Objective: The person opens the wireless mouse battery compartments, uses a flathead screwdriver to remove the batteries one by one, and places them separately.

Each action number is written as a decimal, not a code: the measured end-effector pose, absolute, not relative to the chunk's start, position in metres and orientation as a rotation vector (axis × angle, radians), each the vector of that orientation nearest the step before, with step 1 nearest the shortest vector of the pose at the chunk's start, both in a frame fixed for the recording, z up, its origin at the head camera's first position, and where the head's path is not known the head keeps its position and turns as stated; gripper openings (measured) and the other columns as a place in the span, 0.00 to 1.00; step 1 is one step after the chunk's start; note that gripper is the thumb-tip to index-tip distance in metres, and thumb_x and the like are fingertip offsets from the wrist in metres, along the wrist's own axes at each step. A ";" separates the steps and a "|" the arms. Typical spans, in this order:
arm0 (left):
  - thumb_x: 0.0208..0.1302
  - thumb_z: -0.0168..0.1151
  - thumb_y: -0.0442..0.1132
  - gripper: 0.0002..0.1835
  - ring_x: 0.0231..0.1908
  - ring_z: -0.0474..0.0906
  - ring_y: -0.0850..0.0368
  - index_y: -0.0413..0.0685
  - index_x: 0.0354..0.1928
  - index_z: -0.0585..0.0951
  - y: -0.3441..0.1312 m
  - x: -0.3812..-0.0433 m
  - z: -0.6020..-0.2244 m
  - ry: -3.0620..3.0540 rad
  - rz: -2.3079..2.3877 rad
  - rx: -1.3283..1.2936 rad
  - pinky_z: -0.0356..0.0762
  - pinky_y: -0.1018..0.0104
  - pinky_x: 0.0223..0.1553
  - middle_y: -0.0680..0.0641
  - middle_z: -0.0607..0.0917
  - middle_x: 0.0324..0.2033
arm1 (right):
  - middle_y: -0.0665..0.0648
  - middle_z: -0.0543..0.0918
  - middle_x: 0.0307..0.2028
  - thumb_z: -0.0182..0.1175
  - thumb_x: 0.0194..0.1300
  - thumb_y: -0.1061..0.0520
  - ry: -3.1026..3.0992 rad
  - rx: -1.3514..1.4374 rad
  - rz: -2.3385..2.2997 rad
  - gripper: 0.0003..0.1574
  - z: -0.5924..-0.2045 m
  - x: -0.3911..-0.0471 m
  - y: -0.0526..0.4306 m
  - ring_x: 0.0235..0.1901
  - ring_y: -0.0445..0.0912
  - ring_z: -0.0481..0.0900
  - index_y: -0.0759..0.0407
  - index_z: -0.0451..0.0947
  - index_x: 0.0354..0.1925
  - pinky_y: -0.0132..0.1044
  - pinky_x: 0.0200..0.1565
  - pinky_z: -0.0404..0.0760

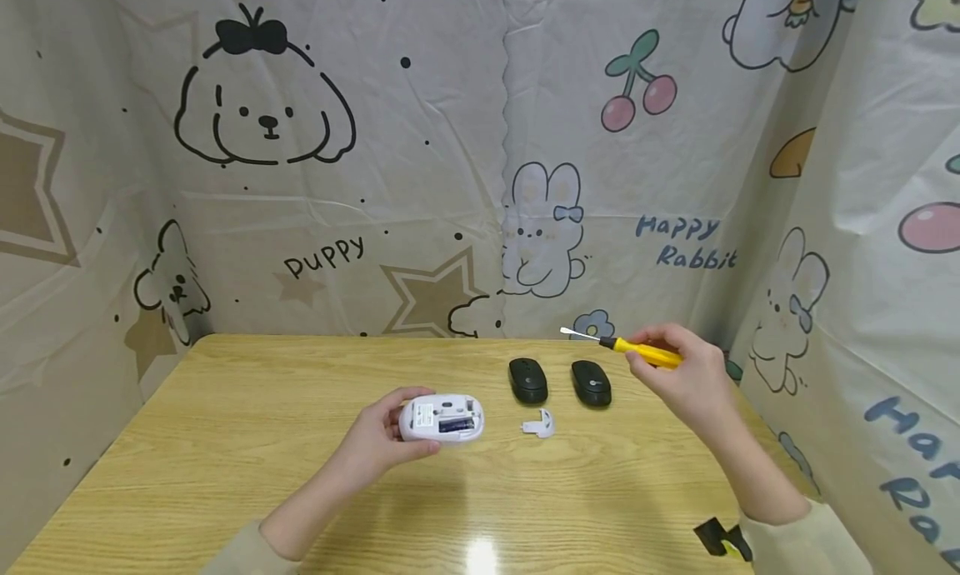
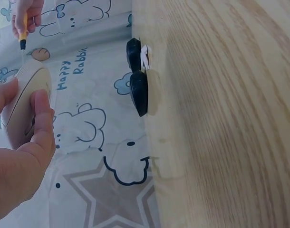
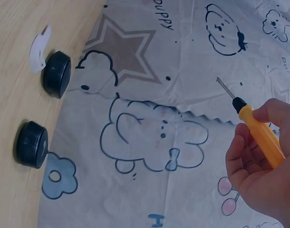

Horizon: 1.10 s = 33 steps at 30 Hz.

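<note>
My left hand [image 1: 386,432] grips a white computer mouse [image 1: 420,425] by its end, above the table. Its underside faces up, with the battery bay uncovered and a dark battery [image 1: 456,425] lying inside. In the left wrist view the mouse [image 2: 25,107] sits between thumb and fingers. My right hand [image 1: 686,375] holds a yellow-handled screwdriver [image 1: 648,353], its metal tip pointing left, apart from the mouse. The right wrist view shows the screwdriver [image 3: 261,135] with fingers curled round the handle. A white battery cover [image 1: 538,425] lies on the table between the hands.
Two black mice [image 1: 528,382] [image 1: 592,383] stand side by side towards the back of the wooden table [image 1: 225,475]. A black and yellow item [image 1: 722,538] lies near my right sleeve. Patterned cloth [image 1: 420,183] hangs behind and on both sides.
</note>
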<state>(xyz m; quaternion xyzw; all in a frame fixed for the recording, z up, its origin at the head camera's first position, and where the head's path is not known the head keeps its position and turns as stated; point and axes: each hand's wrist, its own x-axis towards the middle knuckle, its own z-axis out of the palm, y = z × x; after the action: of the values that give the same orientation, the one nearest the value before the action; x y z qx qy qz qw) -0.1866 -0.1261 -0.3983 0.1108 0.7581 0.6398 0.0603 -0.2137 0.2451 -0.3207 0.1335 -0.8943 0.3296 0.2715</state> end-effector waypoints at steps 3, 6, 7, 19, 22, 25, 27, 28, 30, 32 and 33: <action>0.45 0.75 0.33 0.38 0.42 0.78 0.53 0.44 0.62 0.70 -0.125 -0.187 -0.396 2.292 1.936 0.333 0.81 0.69 0.39 0.37 0.76 0.53 | 0.52 0.81 0.36 0.67 0.56 0.60 -2.377 0.404 0.898 0.10 -0.318 -0.209 0.240 0.33 0.38 0.74 0.56 0.80 0.38 0.16 0.35 0.75; 0.45 0.75 0.34 0.38 0.42 0.78 0.54 0.45 0.62 0.70 -0.124 -0.187 -0.395 2.297 1.929 0.327 0.81 0.68 0.39 0.38 0.76 0.54 | 0.51 0.82 0.35 0.68 0.54 0.62 -2.345 0.454 0.913 0.10 -0.315 -0.204 0.234 0.31 0.38 0.74 0.56 0.80 0.37 0.17 0.34 0.75; 0.45 0.75 0.34 0.38 0.42 0.78 0.54 0.45 0.62 0.70 -0.123 -0.187 -0.394 2.298 1.927 0.325 0.81 0.68 0.39 0.38 0.75 0.54 | 0.51 0.82 0.35 0.69 0.53 0.62 -2.336 0.474 0.913 0.10 -0.315 -0.202 0.232 0.31 0.38 0.74 0.56 0.80 0.36 0.17 0.34 0.75; 0.46 0.75 0.34 0.37 0.44 0.78 0.53 0.48 0.61 0.71 -0.119 -0.188 -0.389 2.275 1.951 0.338 0.82 0.66 0.40 0.38 0.76 0.52 | 0.51 0.83 0.34 0.71 0.47 0.68 -2.263 0.673 0.955 0.16 -0.314 -0.192 0.216 0.30 0.39 0.73 0.55 0.80 0.35 0.22 0.31 0.76; 0.46 0.75 0.34 0.37 0.44 0.78 0.53 0.48 0.61 0.71 -0.118 -0.188 -0.388 2.271 1.952 0.360 0.82 0.66 0.41 0.38 0.76 0.52 | 0.50 0.83 0.34 0.71 0.47 0.69 -2.257 0.724 0.974 0.16 -0.315 -0.191 0.213 0.30 0.38 0.75 0.54 0.81 0.34 0.22 0.32 0.78; 0.46 0.74 0.33 0.37 0.44 0.78 0.52 0.47 0.62 0.70 -0.117 -0.188 -0.388 2.258 1.960 0.386 0.82 0.66 0.42 0.37 0.75 0.53 | 0.50 0.84 0.34 0.71 0.46 0.69 -2.256 0.788 0.988 0.17 -0.318 -0.191 0.211 0.30 0.38 0.76 0.54 0.81 0.34 0.23 0.32 0.78; 0.46 0.74 0.33 0.38 0.43 0.78 0.52 0.46 0.62 0.70 -0.117 -0.188 -0.387 2.248 1.966 0.404 0.82 0.66 0.42 0.36 0.75 0.53 | 0.49 0.84 0.34 0.71 0.46 0.69 -2.257 0.837 1.001 0.18 -0.319 -0.192 0.210 0.30 0.37 0.76 0.53 0.80 0.34 0.24 0.30 0.78; 0.46 0.74 0.33 0.38 0.43 0.78 0.52 0.46 0.62 0.70 -0.117 -0.188 -0.387 2.244 1.969 0.412 0.82 0.66 0.42 0.36 0.75 0.52 | 0.49 0.84 0.34 0.71 0.46 0.69 -2.257 0.859 1.004 0.18 -0.320 -0.192 0.209 0.29 0.37 0.76 0.52 0.80 0.34 0.24 0.29 0.78; 0.46 0.74 0.33 0.38 0.43 0.78 0.52 0.45 0.62 0.70 -0.116 -0.188 -0.387 2.236 1.968 0.422 0.82 0.66 0.42 0.36 0.75 0.52 | 0.48 0.84 0.35 0.70 0.46 0.69 -2.255 0.902 1.017 0.19 -0.322 -0.192 0.208 0.29 0.37 0.76 0.51 0.80 0.35 0.25 0.29 0.78; 0.46 0.75 0.33 0.38 0.43 0.78 0.52 0.44 0.62 0.70 -0.116 -0.188 -0.386 2.237 1.966 0.428 0.82 0.67 0.41 0.36 0.76 0.52 | 0.47 0.83 0.35 0.70 0.46 0.69 -2.251 0.937 1.021 0.19 -0.323 -0.192 0.208 0.29 0.37 0.76 0.51 0.80 0.35 0.25 0.29 0.78; 0.46 0.75 0.33 0.38 0.43 0.78 0.52 0.44 0.62 0.70 -0.116 -0.188 -0.386 2.239 1.963 0.428 0.82 0.67 0.41 0.36 0.75 0.52 | 0.47 0.83 0.35 0.70 0.46 0.70 -2.251 0.952 1.023 0.20 -0.324 -0.192 0.207 0.30 0.37 0.77 0.51 0.80 0.35 0.25 0.30 0.79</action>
<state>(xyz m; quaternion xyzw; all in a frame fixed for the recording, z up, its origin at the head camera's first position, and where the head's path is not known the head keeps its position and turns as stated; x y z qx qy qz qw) -0.1880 -0.1159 -0.3860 0.1421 0.7426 0.6511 0.0664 -0.1923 0.2074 -0.3238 0.3485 -0.8240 0.3745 0.2436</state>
